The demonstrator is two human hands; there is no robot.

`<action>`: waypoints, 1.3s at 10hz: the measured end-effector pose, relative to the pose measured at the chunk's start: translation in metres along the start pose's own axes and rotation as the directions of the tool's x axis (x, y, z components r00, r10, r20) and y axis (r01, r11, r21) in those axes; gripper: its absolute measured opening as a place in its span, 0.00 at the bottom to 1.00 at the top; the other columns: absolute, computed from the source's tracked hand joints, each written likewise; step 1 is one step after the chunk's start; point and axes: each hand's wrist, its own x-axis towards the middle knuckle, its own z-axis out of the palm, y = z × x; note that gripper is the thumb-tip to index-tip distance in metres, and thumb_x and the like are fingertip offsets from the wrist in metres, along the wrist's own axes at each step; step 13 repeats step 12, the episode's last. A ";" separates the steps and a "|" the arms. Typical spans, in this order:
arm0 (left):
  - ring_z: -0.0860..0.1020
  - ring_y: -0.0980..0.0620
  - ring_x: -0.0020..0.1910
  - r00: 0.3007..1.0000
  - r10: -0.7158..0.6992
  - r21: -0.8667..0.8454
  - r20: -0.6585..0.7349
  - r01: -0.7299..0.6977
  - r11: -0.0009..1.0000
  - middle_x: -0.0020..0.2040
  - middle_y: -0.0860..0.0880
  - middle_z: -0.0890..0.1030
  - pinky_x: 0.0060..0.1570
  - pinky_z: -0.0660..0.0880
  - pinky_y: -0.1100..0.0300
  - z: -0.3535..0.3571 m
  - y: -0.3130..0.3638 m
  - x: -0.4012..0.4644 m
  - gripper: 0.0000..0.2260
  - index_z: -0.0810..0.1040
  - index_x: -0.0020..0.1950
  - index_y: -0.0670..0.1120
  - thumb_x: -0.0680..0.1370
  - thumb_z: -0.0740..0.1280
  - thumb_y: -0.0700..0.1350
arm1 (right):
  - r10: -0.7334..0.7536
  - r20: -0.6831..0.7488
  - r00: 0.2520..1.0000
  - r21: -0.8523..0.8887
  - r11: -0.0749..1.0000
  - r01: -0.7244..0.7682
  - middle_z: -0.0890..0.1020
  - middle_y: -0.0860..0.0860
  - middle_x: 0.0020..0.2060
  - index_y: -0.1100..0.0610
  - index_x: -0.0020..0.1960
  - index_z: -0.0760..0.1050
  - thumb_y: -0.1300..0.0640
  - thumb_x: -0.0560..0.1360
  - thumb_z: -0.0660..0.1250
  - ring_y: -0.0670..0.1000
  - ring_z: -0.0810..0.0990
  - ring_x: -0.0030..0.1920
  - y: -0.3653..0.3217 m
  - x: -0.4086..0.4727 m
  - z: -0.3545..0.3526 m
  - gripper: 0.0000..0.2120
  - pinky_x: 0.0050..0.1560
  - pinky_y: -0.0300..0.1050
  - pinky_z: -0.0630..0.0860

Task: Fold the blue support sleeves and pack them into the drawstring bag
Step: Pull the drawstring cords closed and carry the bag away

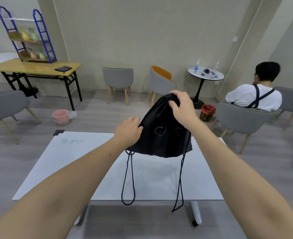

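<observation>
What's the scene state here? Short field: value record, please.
bag: black drawstring bag, held up above the white table
bag mouth: gathered shut at the top
right hand: grip on the gathered top
left hand: fingers on the bag's left edge; grip unclear
cords: two loops hang from the bag's bottom corners, past the table's near edge
blue sleeves: none visible
background: seated person, pink bucket
</observation>
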 end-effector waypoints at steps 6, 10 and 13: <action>0.71 0.44 0.65 0.963 -0.165 0.185 0.213 0.126 0.975 0.72 0.47 0.69 0.54 0.72 0.50 0.118 0.002 0.044 0.21 0.63 0.76 0.50 0.84 0.52 0.54 | 0.287 0.543 0.789 -0.225 0.955 -0.193 0.78 0.53 0.64 0.50 0.72 0.74 0.55 0.80 0.69 0.57 0.76 0.66 0.209 -0.035 0.143 0.21 0.65 0.49 0.71; 0.71 0.44 0.66 0.967 -0.149 0.234 0.204 0.100 0.967 0.72 0.46 0.70 0.58 0.73 0.48 0.137 0.017 0.051 0.22 0.63 0.76 0.49 0.84 0.53 0.55 | 0.259 0.570 0.780 -0.238 0.960 -0.145 0.71 0.54 0.74 0.52 0.79 0.64 0.48 0.82 0.65 0.57 0.68 0.74 0.224 -0.027 0.143 0.28 0.73 0.55 0.68; 0.70 0.44 0.68 0.984 -0.105 0.222 0.144 0.072 0.972 0.72 0.46 0.70 0.61 0.70 0.49 0.129 0.023 0.044 0.22 0.64 0.76 0.49 0.84 0.53 0.55 | 0.241 0.517 0.822 -0.264 0.958 -0.115 0.68 0.53 0.77 0.54 0.80 0.63 0.49 0.83 0.64 0.57 0.65 0.76 0.212 -0.031 0.123 0.28 0.74 0.56 0.67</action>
